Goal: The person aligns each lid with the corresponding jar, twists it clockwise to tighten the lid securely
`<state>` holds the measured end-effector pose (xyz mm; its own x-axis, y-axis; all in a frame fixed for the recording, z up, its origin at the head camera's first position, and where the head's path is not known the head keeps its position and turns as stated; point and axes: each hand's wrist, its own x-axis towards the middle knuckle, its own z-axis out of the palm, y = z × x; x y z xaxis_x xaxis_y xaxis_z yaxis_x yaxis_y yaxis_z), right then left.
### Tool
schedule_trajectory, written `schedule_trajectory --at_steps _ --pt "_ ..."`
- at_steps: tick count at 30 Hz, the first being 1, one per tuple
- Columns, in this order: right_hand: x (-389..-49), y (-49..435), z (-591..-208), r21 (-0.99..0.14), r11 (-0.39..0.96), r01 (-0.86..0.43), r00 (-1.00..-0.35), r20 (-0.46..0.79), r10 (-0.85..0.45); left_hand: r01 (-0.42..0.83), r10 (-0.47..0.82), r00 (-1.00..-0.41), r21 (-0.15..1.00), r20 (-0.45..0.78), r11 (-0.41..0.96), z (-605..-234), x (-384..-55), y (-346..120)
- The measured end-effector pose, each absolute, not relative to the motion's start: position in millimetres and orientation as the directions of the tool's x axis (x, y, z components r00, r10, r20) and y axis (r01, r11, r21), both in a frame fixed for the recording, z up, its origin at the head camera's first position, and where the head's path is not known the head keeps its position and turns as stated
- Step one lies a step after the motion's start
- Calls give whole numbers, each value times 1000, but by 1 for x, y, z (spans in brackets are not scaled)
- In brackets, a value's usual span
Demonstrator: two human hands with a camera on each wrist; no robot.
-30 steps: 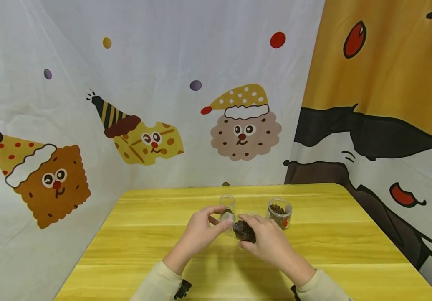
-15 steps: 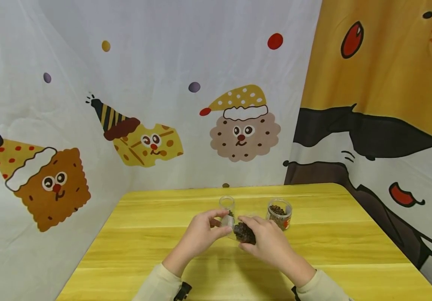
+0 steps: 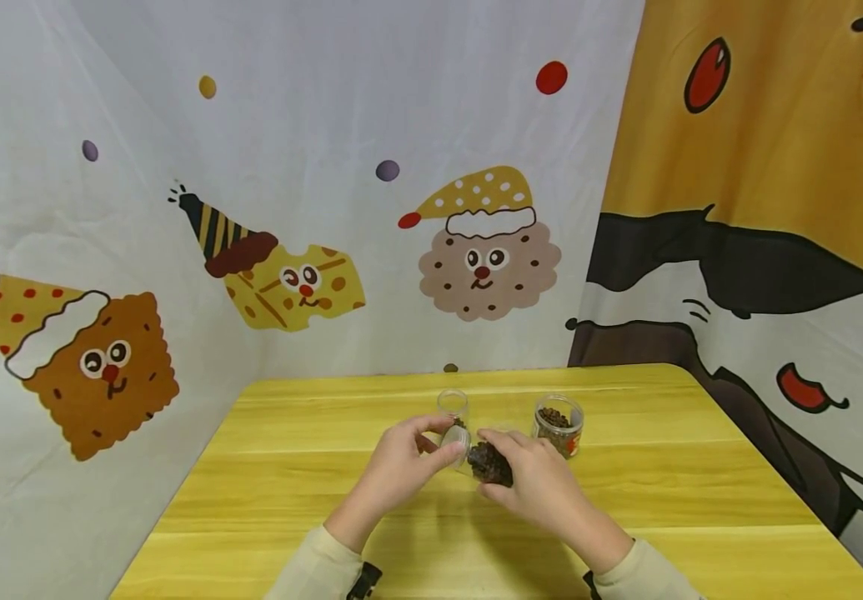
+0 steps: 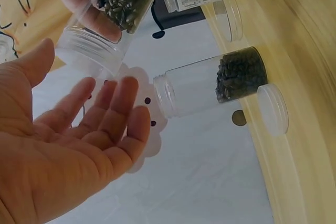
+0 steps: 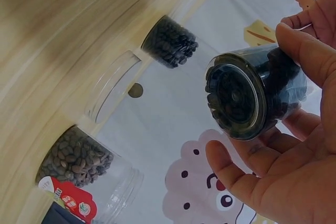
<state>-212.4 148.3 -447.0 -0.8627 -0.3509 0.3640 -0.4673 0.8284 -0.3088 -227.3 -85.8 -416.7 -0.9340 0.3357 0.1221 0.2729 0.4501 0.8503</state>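
Note:
My right hand [image 3: 539, 475] grips a clear jar [image 3: 489, 464] of dark seeds, tilted so that its lid end points to the left hand. The right wrist view shows the jar's round base [image 5: 236, 98], with thumb and fingers on opposite sides. At the other end my left hand [image 3: 401, 467] has the clear screw lid [image 4: 86, 59] between thumb and fingers. The left fingers are lightly bent, their tips right at the lid's edge. The lid sits at the jar's mouth. In the left wrist view, dark seeds [image 4: 123, 3] lie toward the base end.
Behind the hands stands a lidless clear jar [image 4: 241, 74] partly filled with dark seeds, a loose lid [image 4: 273, 109] beside it. A wider jar [image 3: 559, 427] with brown seeds and a red label stands to the right. Another loose lid [image 5: 113, 87] lies between them on the wooden table [image 3: 288, 458].
The left thumb and fingers have shifted slightly round the lid, and more of its face shows now. The right hand and its jar have barely moved. The standing jars are unchanged.

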Motion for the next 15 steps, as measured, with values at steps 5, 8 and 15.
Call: schedule_trajectory --at_steps 5,8,15 --pt "-212 149 -449 -293 828 -479 -855 370 -363 269 355 -929 846 103 459 -417 -227 -86" --pt "-212 150 -449 -289 827 -483 -853 371 -368 310 380 -917 815 120 489 -417 -226 -87" --pt "-212 150 -450 -295 826 -480 -854 371 -364 359 399 -902 802 166 478 -416 -224 -85"
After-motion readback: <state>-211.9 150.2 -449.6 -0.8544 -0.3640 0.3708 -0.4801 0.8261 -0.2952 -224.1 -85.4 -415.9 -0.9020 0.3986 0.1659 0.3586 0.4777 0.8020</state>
